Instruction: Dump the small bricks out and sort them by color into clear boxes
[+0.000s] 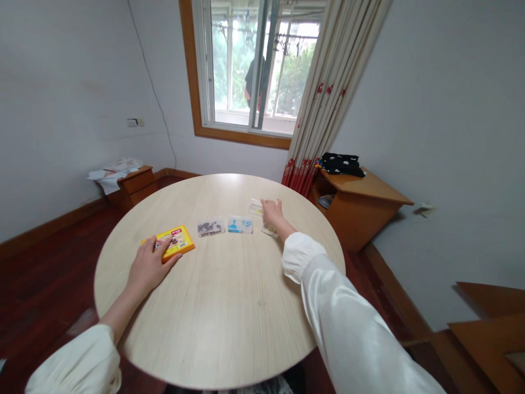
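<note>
My left hand [151, 262] lies over a flat yellow box [184, 238] with a printed label. Its fingers rest on the top and the thumb runs along the near edge. Farther right, my right hand [272, 212] has its fingers bent at the edge of a clear plastic case [254, 207], which it partly hides. Below that hand is another clear case [268, 230] with small yellowish pieces, partly covered by the wrist. Between my hands lie a clear case of dark grey pieces [210, 227] and a clear case of blue pieces [240, 225].
Everything lies on a round, pale wooden table [221, 312]. A wooden cabinet [369, 191] with folded black cloth [342, 164] stands beyond its right edge. At the back left, a low cabinet [139, 183] carries papers. A curtain [328, 82] hangs beside the window.
</note>
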Tool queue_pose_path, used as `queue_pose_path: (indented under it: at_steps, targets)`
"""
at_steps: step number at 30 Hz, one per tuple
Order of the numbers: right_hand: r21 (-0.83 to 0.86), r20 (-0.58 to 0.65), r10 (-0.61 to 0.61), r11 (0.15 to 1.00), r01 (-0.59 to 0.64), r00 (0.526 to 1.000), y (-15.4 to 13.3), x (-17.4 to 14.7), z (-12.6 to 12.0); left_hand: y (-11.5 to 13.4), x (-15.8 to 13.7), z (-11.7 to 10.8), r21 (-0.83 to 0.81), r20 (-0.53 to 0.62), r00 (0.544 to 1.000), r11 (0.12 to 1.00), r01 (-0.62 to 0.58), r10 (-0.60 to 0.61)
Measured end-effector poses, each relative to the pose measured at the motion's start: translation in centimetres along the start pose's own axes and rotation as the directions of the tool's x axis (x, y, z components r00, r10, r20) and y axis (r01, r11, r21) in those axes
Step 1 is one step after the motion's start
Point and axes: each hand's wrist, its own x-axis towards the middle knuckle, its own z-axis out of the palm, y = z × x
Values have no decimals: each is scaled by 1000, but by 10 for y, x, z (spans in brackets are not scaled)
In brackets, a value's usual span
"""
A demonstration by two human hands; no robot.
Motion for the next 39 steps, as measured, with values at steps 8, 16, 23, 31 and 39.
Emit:
queue_pose_path:
  at_steps: [8, 16, 23, 31, 39]
  targets:
    - [-38, 72, -72, 997, 74, 995, -12, -3, 5, 1, 0, -2, -11, 8, 1000, 1000, 11, -10]
    - [-11, 104, -48, 999, 49, 993, -12, -7, -15, 1, 1, -3, -42, -19, 1000, 999, -6, 6]
    - [166, 130, 154, 971, -175, 979, 10, -46, -37, -3, 2, 0, -53, -32, 998, 997, -51, 49]
    - [183, 23, 70, 980, -73, 997, -4, -82, -23, -4, 2, 0, -64, -33, 998, 996, -55, 53]
    - [144, 36, -33, 989, 27, 999, -20, -101, 10, -1, 0, -3, -85, -27, 999, 995, -46, 44]
